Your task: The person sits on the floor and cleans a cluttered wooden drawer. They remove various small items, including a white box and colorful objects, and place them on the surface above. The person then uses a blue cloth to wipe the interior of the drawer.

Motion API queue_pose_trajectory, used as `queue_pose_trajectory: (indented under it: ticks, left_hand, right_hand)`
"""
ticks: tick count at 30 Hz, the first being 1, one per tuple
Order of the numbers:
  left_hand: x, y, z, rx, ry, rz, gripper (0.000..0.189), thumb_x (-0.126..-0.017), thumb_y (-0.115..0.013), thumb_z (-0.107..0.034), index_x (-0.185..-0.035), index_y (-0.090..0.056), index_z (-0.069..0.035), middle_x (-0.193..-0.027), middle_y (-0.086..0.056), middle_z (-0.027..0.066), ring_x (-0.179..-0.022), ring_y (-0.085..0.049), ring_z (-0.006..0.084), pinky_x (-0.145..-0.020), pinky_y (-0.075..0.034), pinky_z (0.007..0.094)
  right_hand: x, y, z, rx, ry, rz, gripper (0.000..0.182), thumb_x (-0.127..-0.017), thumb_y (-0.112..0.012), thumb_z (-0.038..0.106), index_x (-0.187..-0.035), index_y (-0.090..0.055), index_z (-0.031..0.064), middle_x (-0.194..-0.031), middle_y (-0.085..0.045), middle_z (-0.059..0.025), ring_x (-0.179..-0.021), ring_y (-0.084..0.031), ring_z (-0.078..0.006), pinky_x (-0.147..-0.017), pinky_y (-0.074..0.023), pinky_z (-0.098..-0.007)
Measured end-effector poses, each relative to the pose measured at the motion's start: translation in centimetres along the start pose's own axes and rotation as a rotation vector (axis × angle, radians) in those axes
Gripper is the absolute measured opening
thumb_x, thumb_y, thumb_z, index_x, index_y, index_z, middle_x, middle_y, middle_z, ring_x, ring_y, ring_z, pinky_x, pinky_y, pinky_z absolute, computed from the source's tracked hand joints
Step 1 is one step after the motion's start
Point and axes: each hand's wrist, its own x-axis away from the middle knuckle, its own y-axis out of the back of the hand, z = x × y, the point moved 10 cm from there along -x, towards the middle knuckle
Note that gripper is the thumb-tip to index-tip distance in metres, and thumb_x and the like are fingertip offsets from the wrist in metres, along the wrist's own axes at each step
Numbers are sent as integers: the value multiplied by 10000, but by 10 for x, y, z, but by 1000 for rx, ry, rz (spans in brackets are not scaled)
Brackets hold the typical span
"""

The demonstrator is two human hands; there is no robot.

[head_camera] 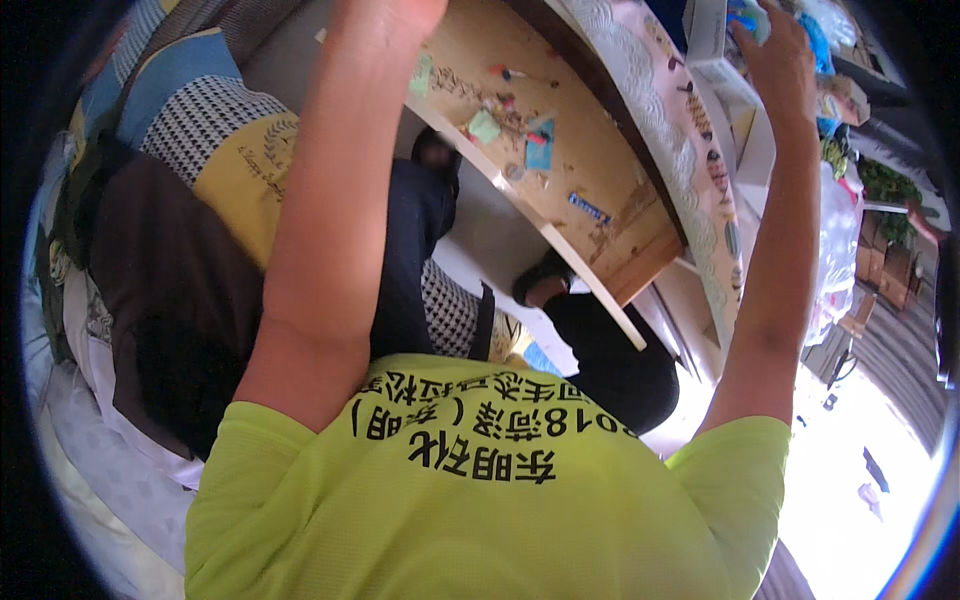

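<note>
My left hand [421, 10] is cut off by the top edge; only the wrist and a blurred part of the hand show, its fingers out of view. The forearm passes left of a pulled-out wooden drawer [592, 90]. Inside lie a blue card [540, 146], a crumpled pale green paper [484, 126], a blue wrapper [589, 208] and small scraps. My right hand [784, 52] reaches to a white cardboard box [731, 86] at the upper right. A blue and clear plastic thing [750, 22] shows between its thumb and fingers; whether it is gripped is unclear.
A table covering with a lace pattern [634, 82] runs above the drawer. Clear plastic bags [836, 247] lie right of my arm. Dark clothing [180, 300] and a patterned yellow-blue cloth [240, 157] are heaped at left. My dark-trousered leg [622, 360] is below the drawer's front edge.
</note>
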Motion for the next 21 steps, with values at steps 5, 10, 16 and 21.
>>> queue_pose_trajectory:
  ticks: [5,10,16,21]
  left_hand:
    - [3,5,-6,-41,-15,25,85,-884,-482,-132,-816,-510,-89,-629,-449,-39,-442,-349,49,-380,-262,184]
    - [2,-13,2,-47,-8,59,111,-890,-493,-145,-802,-522,-85,-615,-445,-38,-440,-354,51,-381,-271,185]
    - [2,-10,6,-72,5,2,126,-891,-502,-151,-789,-518,-80,-614,-447,-32,-444,-357,52,-387,-269,186]
    - [3,-14,7,-93,13,24,109,-882,-509,-142,-798,-509,-73,-614,-443,-26,-443,-352,54,-391,-269,187]
  right_hand:
    - [159,-20,150,-971,-474,1011,235,-927,-485,243,-942,-564,22,-639,-606,-68,-571,-606,-155,-582,-491,-266]
    - [365,-129,113,-648,-119,672,222,-941,-408,208,-1000,-496,12,-651,-613,-129,-526,-628,-202,-464,-519,-319]
    - [423,-235,85,-823,-923,840,219,-932,-443,209,-1059,-467,33,-731,-623,-156,-540,-639,-239,-476,-552,-346]
    - [283,-226,172,-1291,-1056,746,322,-872,-544,237,-1103,-459,29,-757,-640,-121,-593,-644,-202,-555,-525,-321]
